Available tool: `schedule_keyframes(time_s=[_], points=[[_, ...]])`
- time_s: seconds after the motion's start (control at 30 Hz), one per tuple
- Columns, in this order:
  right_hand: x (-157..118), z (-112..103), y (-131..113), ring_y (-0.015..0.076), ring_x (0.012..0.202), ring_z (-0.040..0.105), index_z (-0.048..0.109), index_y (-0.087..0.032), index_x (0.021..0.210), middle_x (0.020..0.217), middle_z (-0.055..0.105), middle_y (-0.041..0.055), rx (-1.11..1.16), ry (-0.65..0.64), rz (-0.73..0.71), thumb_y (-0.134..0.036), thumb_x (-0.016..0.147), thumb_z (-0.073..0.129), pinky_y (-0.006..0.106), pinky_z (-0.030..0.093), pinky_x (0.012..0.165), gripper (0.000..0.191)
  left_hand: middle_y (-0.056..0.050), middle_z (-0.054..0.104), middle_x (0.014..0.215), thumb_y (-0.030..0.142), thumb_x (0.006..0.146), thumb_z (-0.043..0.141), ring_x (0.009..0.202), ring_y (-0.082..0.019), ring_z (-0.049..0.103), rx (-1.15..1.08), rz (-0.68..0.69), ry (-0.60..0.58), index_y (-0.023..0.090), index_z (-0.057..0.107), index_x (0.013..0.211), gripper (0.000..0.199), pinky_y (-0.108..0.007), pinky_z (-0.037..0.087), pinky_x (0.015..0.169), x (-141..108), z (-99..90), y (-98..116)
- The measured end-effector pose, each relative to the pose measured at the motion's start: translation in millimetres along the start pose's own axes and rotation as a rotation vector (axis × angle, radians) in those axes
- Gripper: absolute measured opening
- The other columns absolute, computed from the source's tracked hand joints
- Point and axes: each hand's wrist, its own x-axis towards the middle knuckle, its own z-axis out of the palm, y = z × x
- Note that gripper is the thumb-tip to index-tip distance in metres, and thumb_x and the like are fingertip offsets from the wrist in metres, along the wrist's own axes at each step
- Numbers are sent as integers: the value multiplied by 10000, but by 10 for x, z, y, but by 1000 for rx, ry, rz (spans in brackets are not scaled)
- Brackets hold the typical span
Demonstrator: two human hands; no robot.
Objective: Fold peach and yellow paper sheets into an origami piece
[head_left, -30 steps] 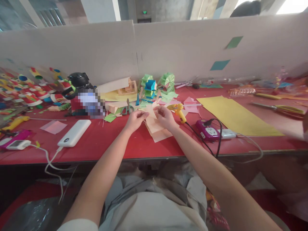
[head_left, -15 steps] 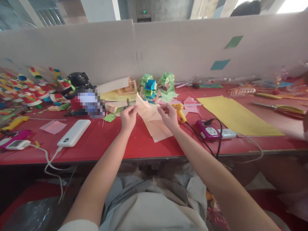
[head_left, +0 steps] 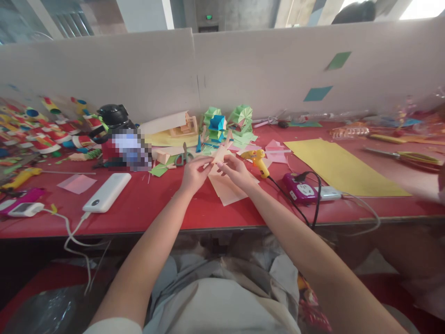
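Observation:
A small piece of peach paper (head_left: 220,152), narrowed to a slanting strip, is pinched between my two hands above the table. My left hand (head_left: 197,173) grips its lower left side, fingers closed. From the right, my right hand (head_left: 237,170) holds the same piece with thumb and fingers together. Below them a larger peach sheet (head_left: 227,189) lies flat, partly covered by the hands. Close to my left hand are green-handled scissors (head_left: 182,158). A yellow glue gun (head_left: 259,162) rests just right of my right hand.
Folded green and blue paper shapes (head_left: 217,126) stand behind the hands. A purple power strip (head_left: 301,189) with cables and a yellow sheet (head_left: 340,167) lie to the right. Leftward are a white power bank (head_left: 107,192), a propped phone (head_left: 130,148) and several colourful paper figures (head_left: 45,134).
My hands have come closer together, the left one moving right and lower. The raised peach paper, spread with an upright point before, is now a narrow slanting strip between the fingers.

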Motion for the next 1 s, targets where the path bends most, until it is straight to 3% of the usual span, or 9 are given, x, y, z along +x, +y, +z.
schedule_keyframes(time_s=[0.17,0.27,0.37,0.47,0.57,0.7,0.8,1.0], points=[[-15,21,-14,197,865,663,601,-202,1017,952,636,53,-66,29,-1,-559,783,692,298,566,677,436,-101,672,1125,254,770,680,1100,-245,605,13,-6,-119,206,743,929,177,-356,472,956,-7,28,8],[-27,8,14,217,945,655,618,-222,1098,1035,655,72,-167,45,-72,-522,808,680,334,573,757,422,-100,681,1077,255,749,663,1057,-245,629,-182,-168,-176,170,697,931,204,-351,491,917,-4,45,40],[-46,-14,28,239,1037,633,608,-245,1183,1159,637,97,-251,35,-120,-508,794,699,374,571,821,477,-68,699,979,333,737,657,958,-223,665,-466,-391,-131,168,620,950,271,-349,507,876,30,31,45],[-75,-30,-7,264,1168,574,588,-261,1250,1300,567,117,-344,-4,-141,-508,751,744,408,545,904,578,-54,703,958,445,765,634,880,-210,683,-611,-506,-85,188,563,1018,367,-326,524,777,63,3,30],[-91,-39,-48,281,1257,514,579,-279,1276,1367,519,115,-403,-55,-164,-530,748,745,422,518,949,607,-55,713,920,386,723,688,828,-210,688,-565,-524,-49,182,565,1074,425,-314,525,729,70,-1,12],[-58,-44,-5,261,1204,548,644,-232,1149,1250,595,118,-467,27,-233,-510,859,637,446,441,1035,402,-45,724,825,236,670,688,761,-202,688,-468,-496,-40,162,623,1050,392,-316,527,740,57,23,-29],[-20,-46,72,239,1093,584,673,-223,1035,1118,634,105,-499,125,-300,-462,903,591,421,460,981,285,-60,735,857,225,684,668,799,-209,691,-431,-466,-111,151,658,1014,339,-320,520,783,47,39,-58],[-14,-38,104,224,955,583,692,-232,940,986,633,86,-541,156,-332,-383,931,546,391,475,869,210,-51,720,837,184,664,667,794,-204,681,-360,-444,-231,159,658,967,304,-317,508,777,18,53,-45]])
